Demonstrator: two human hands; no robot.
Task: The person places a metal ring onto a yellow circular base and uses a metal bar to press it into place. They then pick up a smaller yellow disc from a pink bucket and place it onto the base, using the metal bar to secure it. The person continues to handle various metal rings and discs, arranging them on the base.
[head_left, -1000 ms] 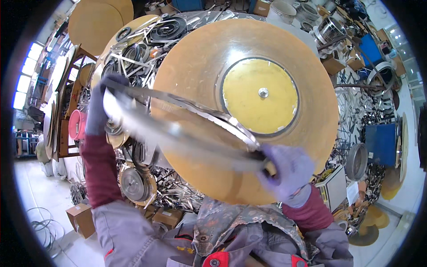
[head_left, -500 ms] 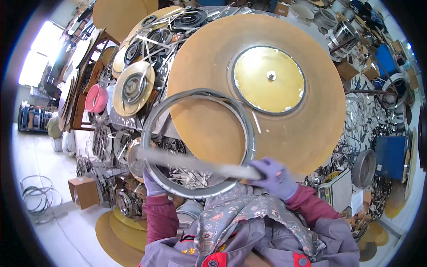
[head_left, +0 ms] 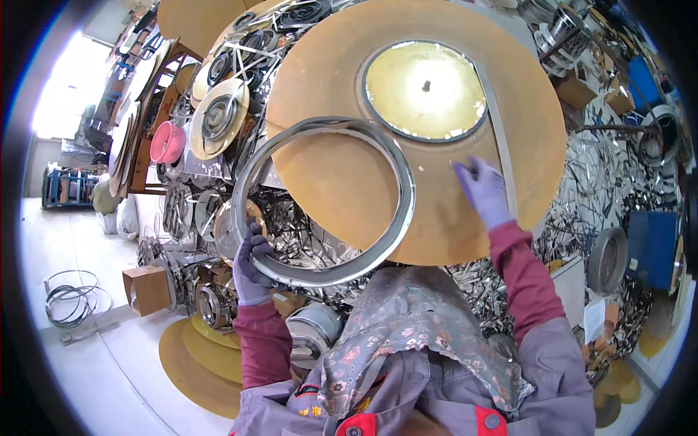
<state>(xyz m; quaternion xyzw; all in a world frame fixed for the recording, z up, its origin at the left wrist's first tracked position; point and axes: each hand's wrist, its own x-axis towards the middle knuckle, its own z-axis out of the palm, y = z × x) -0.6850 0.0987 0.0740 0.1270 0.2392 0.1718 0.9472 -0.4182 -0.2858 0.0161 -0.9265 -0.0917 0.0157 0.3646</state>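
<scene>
My left hand (head_left: 252,269), in a grey-purple glove, is closed on the lower left of a large grey metal ring (head_left: 402,240). The ring is tilted and overlaps the near left part of a big tan round disc (head_left: 531,87). Over that disc, my right hand (head_left: 483,190) reaches forward with fingers apart and nothing visible in them. Beside its wrist, a long flat grey strip (head_left: 499,138) lies across the disc. Farther back, a shiny yellow round plate (head_left: 407,109) with a dark rim and a central nut sits on the disc. Small pale scraps lie near my right fingertips.
Metal offcuts (head_left: 582,189) are heaped around the disc. To the left are a pink basin (head_left: 168,142), a smaller disc with coiled rings (head_left: 218,118) and a cardboard box (head_left: 145,289). A blue panel (head_left: 649,251) and a round metal ring (head_left: 607,260) stand at right.
My right hand has let go of the long strip, which now lies on the disc, and has moved forward over it. My left hand still holds the ring. The view has shifted slightly.
</scene>
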